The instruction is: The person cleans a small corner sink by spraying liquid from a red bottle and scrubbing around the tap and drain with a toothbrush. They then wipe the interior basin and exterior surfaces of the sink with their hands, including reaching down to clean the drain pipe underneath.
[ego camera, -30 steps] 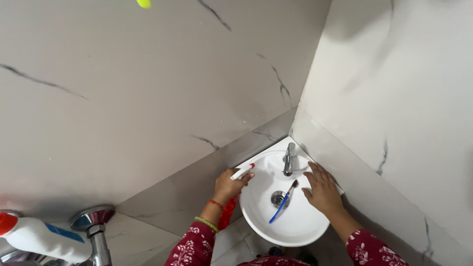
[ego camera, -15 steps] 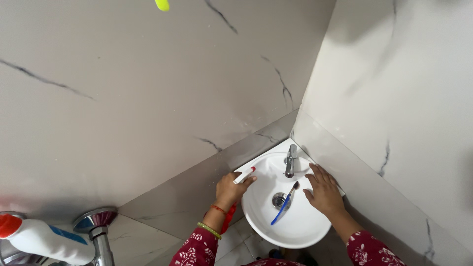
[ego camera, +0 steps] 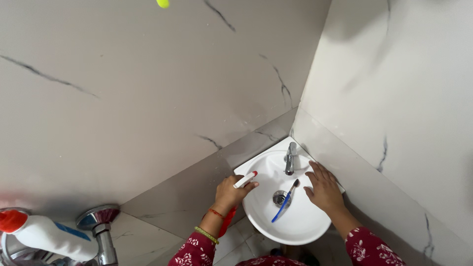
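Observation:
A small white corner sink [ego camera: 300, 226] sits where two marble walls meet, with a chrome tap [ego camera: 290, 158] at its back and a drain [ego camera: 279, 198] in the bowl. A blue toothbrush [ego camera: 284, 202] lies across the drain. My left hand [ego camera: 229, 193] grips a red bottle with a white and red spray head [ego camera: 245, 180], its nozzle pointing over the sink's left rim. My right hand [ego camera: 323, 188] rests flat with fingers spread on the sink's right rim, beside the tap.
A white bottle with a red cap and blue label [ego camera: 44, 235] lies on a chrome fitting [ego camera: 101, 227] at the lower left. A yellow-green object [ego camera: 162, 3] shows at the top edge. Tiled floor shows below the sink.
My left hand with the spray bottle has slid slightly down and right along the sink's rim. The right hand stays on the rim. The view has shifted a little.

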